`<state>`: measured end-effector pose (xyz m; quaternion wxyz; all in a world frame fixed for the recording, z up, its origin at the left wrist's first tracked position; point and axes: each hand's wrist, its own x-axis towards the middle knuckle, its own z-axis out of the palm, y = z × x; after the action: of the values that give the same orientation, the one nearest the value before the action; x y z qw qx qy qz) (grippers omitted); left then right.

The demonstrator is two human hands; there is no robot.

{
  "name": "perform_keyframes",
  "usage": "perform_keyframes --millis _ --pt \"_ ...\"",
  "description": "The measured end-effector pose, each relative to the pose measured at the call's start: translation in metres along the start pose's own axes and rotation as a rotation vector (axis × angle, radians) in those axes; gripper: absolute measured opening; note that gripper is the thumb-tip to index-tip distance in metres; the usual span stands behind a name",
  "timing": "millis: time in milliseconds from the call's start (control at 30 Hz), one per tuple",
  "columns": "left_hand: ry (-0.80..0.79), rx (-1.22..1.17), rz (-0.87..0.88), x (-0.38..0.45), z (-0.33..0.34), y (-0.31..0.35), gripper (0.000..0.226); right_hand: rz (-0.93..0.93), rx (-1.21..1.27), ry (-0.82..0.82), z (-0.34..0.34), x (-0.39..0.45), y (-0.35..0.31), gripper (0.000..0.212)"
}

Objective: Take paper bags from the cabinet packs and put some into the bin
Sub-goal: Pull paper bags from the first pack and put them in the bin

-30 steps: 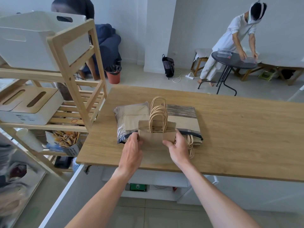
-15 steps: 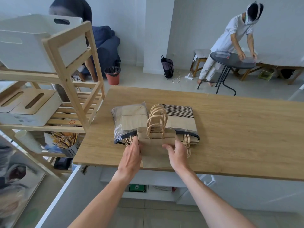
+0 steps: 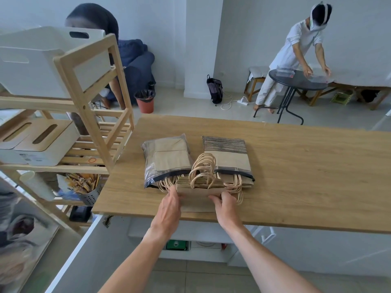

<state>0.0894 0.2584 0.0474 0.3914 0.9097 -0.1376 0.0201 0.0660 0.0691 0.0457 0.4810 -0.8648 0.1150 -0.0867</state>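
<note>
Left hand (image 3: 169, 210) grips the left edge of a stack of brown paper bags (image 3: 200, 194), fingers curled on it; right hand (image 3: 226, 205) pinches the right edge. Stack lies at the near edge of the wooden table (image 3: 306, 176), rope handles pointing far. Just beyond: two plastic packs (image 3: 167, 159) of bags, side by side. White bin (image 3: 31, 66) sits atop the wooden shelf (image 3: 88, 98), far left.

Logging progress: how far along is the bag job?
Done: two packs lie on the table. In hand: left hand and right hand grip a stack of bags at the packs' mouths. Left: nothing has reached the white bin on the shelf.
</note>
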Motion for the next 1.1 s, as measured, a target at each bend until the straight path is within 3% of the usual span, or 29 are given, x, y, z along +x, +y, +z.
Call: perform_keyframes --millis 100,200,300,367,467,533,633,767,800,933,1100 --pt "0.045 -0.044 0.004 0.008 -0.003 0.013 0.049 -0.031 0.059 0.04 -0.004 0.006 -0.012 0.03" --pt "0.08 -0.074 -0.021 0.018 -0.006 0.021 0.037 -0.106 0.128 0.096 -0.01 0.013 -0.028 0.012" --pt "0.008 -0.086 -0.056 0.013 -0.004 0.021 0.045 -0.005 0.103 -0.02 -0.009 0.009 -0.022 0.006" --pt "-0.041 -0.024 -0.083 0.004 0.0 0.016 0.053 0.106 -0.046 -0.093 -0.004 0.002 -0.007 0.022" --pt "0.001 0.079 -0.147 -0.001 0.001 0.016 0.056 0.167 -0.213 -0.068 -0.002 0.002 0.002 0.029" --pt "0.01 0.103 -0.132 0.004 -0.006 0.023 0.056 0.216 -0.101 -0.124 -0.007 0.005 -0.005 0.028" --pt "0.033 0.127 -0.049 0.021 -0.022 0.033 0.056 0.255 0.351 -0.086 -0.024 0.013 -0.022 0.021" --pt "0.21 0.061 0.079 0.043 -0.046 0.061 0.029 0.384 0.976 -0.081 -0.058 0.031 -0.068 0.056" --pt "0.27 0.029 0.142 0.048 -0.051 0.07 0.029 0.37 1.029 -0.131 -0.067 0.037 -0.083 0.055" --pt "0.463 -0.166 0.252 0.068 -0.073 0.091 0.019 0.346 1.077 -0.281 -0.095 0.06 -0.135 0.016" --pt "0.606 -0.243 0.298 0.089 -0.121 0.093 0.017 0.285 0.865 -0.476 -0.093 0.083 -0.191 0.033"
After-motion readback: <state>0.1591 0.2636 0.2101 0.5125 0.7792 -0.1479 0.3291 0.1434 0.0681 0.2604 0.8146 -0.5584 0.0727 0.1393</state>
